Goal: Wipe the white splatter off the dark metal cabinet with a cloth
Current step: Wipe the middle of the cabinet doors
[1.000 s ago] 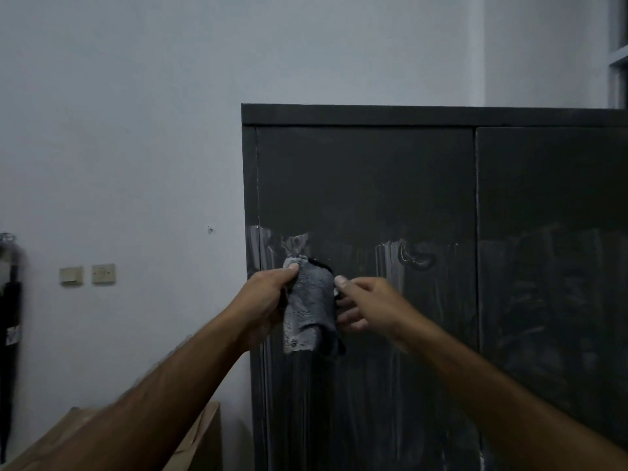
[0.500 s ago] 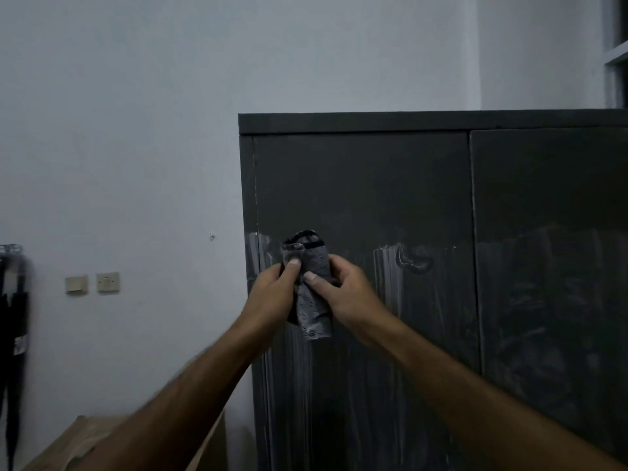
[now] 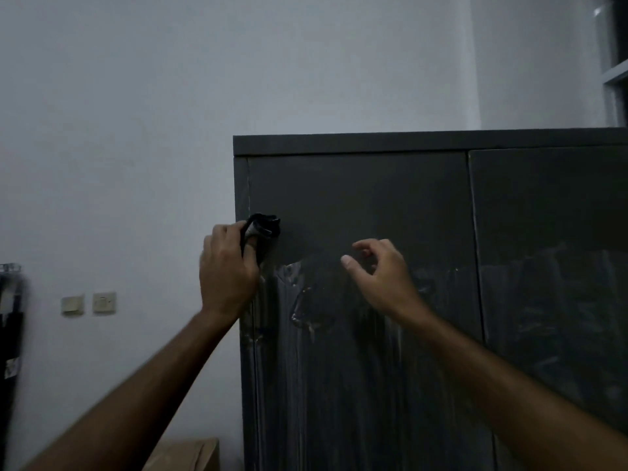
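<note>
1. The white splatter (image 3: 302, 300) streaks the front of the dark metal cabinet (image 3: 356, 192), starting roughly halfway down the visible left door and running downward in pale vertical smears; fainter smears show on the right door too.
2. The cloth (image 3: 261, 229), dark and bunched up, sits against the cabinet's upper left edge, just above the top of the smeared area.
3. The left hand (image 3: 226, 270) grips the cloth, its fingers (image 3: 251, 245) curled round the bundle so that only the cloth's top pokes out above the knuckles.
4. The right hand (image 3: 380, 270) is held in front of the left door, near the smears, holding nothing; its fingers are loosely curled with the thumb out to the left. Whether it touches the door I cannot tell.
5. The cabinet stands against a pale wall (image 3: 136, 130), which carries two light switch plates (image 3: 89, 303) lower left.
6. A cardboard box (image 3: 190, 455) lies at the bottom, beside the cabinet's foot.
7. A dark object at the far left edge is too blurred to identify.
</note>
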Action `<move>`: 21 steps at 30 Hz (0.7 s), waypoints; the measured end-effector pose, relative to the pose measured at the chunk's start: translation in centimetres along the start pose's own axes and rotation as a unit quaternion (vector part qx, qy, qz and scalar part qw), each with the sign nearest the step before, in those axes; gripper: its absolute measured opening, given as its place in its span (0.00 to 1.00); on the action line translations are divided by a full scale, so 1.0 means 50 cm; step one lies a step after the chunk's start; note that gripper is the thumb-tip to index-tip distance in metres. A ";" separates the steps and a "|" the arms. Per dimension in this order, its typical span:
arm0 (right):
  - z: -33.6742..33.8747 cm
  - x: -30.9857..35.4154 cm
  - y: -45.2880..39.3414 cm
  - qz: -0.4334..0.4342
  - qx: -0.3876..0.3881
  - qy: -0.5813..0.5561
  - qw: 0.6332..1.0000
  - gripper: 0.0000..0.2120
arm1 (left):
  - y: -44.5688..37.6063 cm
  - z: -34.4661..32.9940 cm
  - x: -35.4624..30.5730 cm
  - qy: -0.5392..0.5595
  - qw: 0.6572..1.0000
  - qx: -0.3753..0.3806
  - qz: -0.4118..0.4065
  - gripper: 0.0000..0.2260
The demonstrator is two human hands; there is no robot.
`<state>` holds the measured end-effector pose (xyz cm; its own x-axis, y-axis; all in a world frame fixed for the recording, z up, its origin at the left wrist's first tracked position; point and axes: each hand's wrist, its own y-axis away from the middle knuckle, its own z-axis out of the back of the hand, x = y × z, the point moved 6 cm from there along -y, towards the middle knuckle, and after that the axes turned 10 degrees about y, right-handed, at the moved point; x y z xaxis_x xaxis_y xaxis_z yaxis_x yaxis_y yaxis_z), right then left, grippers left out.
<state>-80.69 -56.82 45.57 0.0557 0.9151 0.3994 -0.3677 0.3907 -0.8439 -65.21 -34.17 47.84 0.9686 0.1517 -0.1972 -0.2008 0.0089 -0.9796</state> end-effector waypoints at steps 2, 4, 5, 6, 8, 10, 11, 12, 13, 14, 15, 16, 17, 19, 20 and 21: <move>0.029 -0.040 -0.017 -0.010 -0.028 0.017 0.999 0.21 | -0.021 -0.016 -0.010 -0.082 0.993 -0.007 -0.088 0.16; 0.055 -0.080 -0.033 -0.016 -0.050 0.020 0.998 0.17 | -0.027 -0.040 -0.016 -0.147 0.976 -0.016 -0.159 0.17; 0.067 -0.098 -0.039 -0.014 -0.063 0.024 0.998 0.13 | -0.021 -0.054 -0.014 -0.163 0.970 -0.015 -0.181 0.17; 0.078 -0.116 -0.043 -0.011 -0.074 0.030 0.997 0.10 | -0.010 -0.074 -0.008 -0.167 0.966 -0.006 -0.196 0.17; 0.093 -0.150 -0.049 0.000 -0.088 0.042 0.995 0.07 | 0.024 -0.113 0.010 -0.167 0.964 0.022 -0.208 0.17; 0.100 -0.179 -0.050 0.010 -0.083 0.058 0.995 0.07 | 0.058 -0.134 0.023 -0.168 0.965 0.042 -0.199 0.17; 0.102 -0.193 -0.050 0.016 -0.075 0.070 0.995 0.07 | 0.070 -0.136 0.026 -0.161 0.965 0.051 -0.198 0.17; 0.105 -0.206 -0.051 0.024 -0.069 0.083 0.994 0.07 | 0.082 -0.136 0.028 -0.155 0.963 0.065 -0.208 0.16; 0.110 -0.218 -0.053 0.034 -0.067 0.094 0.993 0.08 | 0.096 -0.135 0.029 -0.156 0.956 0.088 -0.230 0.17; 0.117 -0.228 -0.056 0.046 -0.070 0.106 0.991 0.08 | 0.115 -0.133 0.030 -0.165 0.944 0.117 -0.261 0.17; 0.125 -0.235 -0.061 0.062 -0.076 0.121 0.988 0.08 | 0.132 -0.131 0.032 -0.175 0.929 0.146 -0.291 0.18; 0.134 -0.243 -0.066 0.077 -0.083 0.137 0.984 0.09 | 0.143 -0.127 0.033 -0.186 0.917 0.168 -0.311 0.19; 0.146 -0.252 -0.073 0.090 -0.094 0.154 0.980 0.10 | 0.142 -0.123 0.036 -0.193 0.913 0.171 -0.316 0.19; 0.168 -0.274 -0.084 0.108 -0.118 0.182 0.970 0.13 | 0.093 -0.118 0.032 -0.195 0.938 0.119 -0.261 0.16; 0.176 -0.282 -0.088 0.117 -0.130 0.193 0.966 0.14 | 0.050 -0.112 0.028 -0.191 0.959 0.073 -0.197 0.15; 0.184 -0.293 -0.091 0.126 -0.142 0.199 0.961 0.14 | 0.006 -0.110 0.023 -0.187 0.973 0.029 -0.132 0.14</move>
<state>-88.35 -72.94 46.87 0.3701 0.9277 0.0487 -0.1516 0.1121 -0.9821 -63.36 -39.42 47.11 0.8682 0.4860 0.1001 0.0298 0.1503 -0.9882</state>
